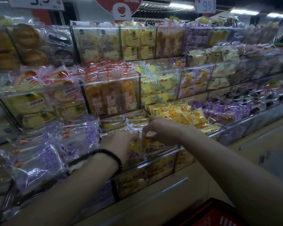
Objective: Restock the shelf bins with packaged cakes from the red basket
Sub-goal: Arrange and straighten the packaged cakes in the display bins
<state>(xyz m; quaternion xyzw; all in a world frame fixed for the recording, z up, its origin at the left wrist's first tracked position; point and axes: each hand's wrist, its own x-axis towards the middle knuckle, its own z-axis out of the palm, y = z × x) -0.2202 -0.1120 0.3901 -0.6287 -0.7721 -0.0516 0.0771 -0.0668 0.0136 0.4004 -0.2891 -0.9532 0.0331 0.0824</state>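
Both hands are in the front bin (163,153). The left hand (119,141), with a bracelet (112,158) at the wrist, has its fingers curled onto the wrapper of a yellow cake (135,146) standing in the bin. The right hand (162,129) is just beside it, fingertips (148,132) pinched together on the top edge of the next cake (153,142). Purple packs (82,137) lie left of the left fingers. The red basket (219,214) sits well back, under the right forearm.
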